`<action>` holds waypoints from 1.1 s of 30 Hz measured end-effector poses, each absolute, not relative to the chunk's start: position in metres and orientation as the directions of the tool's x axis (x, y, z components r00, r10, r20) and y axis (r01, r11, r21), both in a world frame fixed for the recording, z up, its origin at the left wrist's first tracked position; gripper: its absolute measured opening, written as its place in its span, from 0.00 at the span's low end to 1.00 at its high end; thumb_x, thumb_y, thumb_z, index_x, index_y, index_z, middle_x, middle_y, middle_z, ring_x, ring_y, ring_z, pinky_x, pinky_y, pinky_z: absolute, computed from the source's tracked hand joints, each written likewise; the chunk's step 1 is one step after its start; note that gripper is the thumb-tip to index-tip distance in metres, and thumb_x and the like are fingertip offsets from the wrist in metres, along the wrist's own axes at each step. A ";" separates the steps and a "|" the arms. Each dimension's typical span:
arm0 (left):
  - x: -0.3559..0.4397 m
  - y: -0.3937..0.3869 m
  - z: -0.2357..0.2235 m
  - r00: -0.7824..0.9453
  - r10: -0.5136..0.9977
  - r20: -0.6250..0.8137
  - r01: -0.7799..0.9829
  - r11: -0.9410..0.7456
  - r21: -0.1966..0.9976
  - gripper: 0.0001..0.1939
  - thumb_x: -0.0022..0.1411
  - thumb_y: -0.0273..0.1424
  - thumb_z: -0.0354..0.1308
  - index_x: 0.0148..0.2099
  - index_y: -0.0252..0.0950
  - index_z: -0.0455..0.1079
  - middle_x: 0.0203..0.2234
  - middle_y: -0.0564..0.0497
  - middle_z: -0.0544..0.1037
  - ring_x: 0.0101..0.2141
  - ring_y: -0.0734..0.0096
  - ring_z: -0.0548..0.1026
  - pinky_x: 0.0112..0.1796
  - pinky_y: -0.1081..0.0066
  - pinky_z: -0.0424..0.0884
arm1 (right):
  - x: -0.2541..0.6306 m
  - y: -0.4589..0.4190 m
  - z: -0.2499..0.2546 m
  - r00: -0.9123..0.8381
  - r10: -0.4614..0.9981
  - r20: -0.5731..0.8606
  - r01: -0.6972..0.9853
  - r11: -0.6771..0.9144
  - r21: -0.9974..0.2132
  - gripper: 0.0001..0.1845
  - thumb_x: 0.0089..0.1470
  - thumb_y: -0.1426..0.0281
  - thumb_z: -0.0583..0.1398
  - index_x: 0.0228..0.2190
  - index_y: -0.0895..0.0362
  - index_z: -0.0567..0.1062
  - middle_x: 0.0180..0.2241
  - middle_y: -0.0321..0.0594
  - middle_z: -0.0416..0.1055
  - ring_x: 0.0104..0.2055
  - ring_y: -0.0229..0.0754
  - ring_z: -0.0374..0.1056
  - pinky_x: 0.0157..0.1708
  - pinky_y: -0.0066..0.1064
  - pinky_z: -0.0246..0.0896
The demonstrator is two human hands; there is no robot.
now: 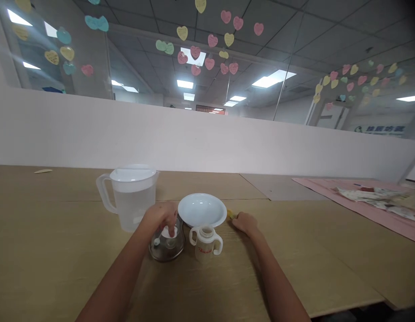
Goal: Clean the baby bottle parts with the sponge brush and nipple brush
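My left hand reaches down with its fingers pinched together at a small white round piece, which lies in a see-through, dark-rimmed shallow dish. A smaller white part lies in the same dish. My right hand is closed on the near end of a small yellow object resting on the table, mostly hidden by the fingers. Between my hands stands a clear two-handled baby bottle, upright and uncapped, with red print. A white bowl sits just behind it.
A translucent pitcher with its handle to the left stands behind my left hand. On the far right, a pink cloth carries papers and small items. A white wall with glass above closes off the table's back.
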State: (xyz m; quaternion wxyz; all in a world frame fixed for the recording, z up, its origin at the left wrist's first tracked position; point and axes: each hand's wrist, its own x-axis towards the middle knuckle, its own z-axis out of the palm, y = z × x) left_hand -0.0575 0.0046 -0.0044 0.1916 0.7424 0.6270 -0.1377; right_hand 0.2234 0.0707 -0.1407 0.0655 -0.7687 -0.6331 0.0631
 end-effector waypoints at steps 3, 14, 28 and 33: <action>-0.053 0.000 -0.009 0.186 0.902 -0.390 0.982 -0.187 0.035 0.12 0.32 0.30 0.64 0.26 0.35 0.70 0.20 0.50 0.75 0.21 0.65 0.72 0.22 0.72 0.67 | 0.239 0.071 -0.135 0.177 0.984 -0.007 0.966 -0.175 -0.192 0.18 0.46 0.62 0.54 0.31 0.62 0.76 0.33 0.54 0.73 0.35 0.50 0.70 0.27 0.29 0.58; -0.070 -0.011 -0.073 0.346 0.937 -0.048 0.930 -0.349 -0.113 0.11 0.44 0.32 0.55 0.32 0.34 0.69 0.28 0.44 0.75 0.29 0.55 0.74 0.27 0.65 0.67 | 0.260 0.147 -0.153 0.180 0.956 0.230 0.976 -0.145 -0.163 0.20 0.54 0.74 0.46 0.48 0.57 0.65 0.47 0.46 0.66 0.49 0.42 0.61 0.44 0.31 0.53; -0.083 -0.024 -0.056 0.340 0.939 -0.047 0.931 -0.344 -0.120 0.10 0.54 0.27 0.45 0.33 0.38 0.68 0.29 0.47 0.75 0.31 0.61 0.73 0.29 0.68 0.64 | 0.264 0.164 -0.169 0.147 0.968 0.202 0.980 -0.114 -0.164 0.18 0.55 0.72 0.45 0.42 0.58 0.70 0.44 0.49 0.68 0.47 0.45 0.63 0.43 0.37 0.53; -0.079 -0.029 -0.022 0.383 0.920 0.084 0.924 -0.382 -0.036 0.10 0.56 0.29 0.44 0.34 0.40 0.66 0.33 0.51 0.74 0.33 0.64 0.72 0.29 0.70 0.62 | 0.256 0.150 -0.149 0.108 0.984 0.140 0.981 -0.083 -0.174 0.12 0.47 0.74 0.53 0.33 0.59 0.75 0.36 0.47 0.72 0.39 0.42 0.67 0.33 0.26 0.54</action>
